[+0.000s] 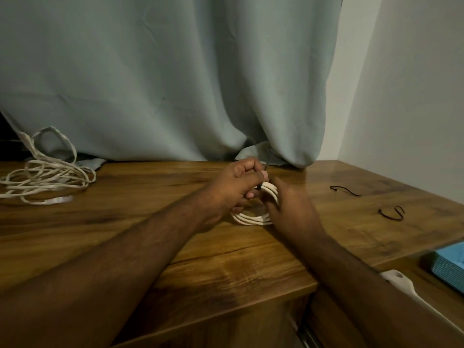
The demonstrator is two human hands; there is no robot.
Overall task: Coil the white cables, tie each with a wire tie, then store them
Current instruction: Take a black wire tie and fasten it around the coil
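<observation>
A coiled white cable [253, 219] rests on the wooden table [155, 214] near its middle, between both hands. My left hand [233, 189] grips the coil's far side and pinches a thin black wire tie [265, 167] that sticks up above the fingers. My right hand [288, 204] holds the coil's right side, covering part of it. A loose, tangled white cable [45, 179] lies at the far left of the table. Two more black wire ties lie on the right: the farther wire tie [344, 190] and the nearer wire tie [393, 213].
A grey-green curtain [175, 84] hangs behind the table and drapes onto its back edge. A white wall [414, 96] stands at the right. A blue box [449, 264] and a white object [399, 280] sit lower right, below the table's edge.
</observation>
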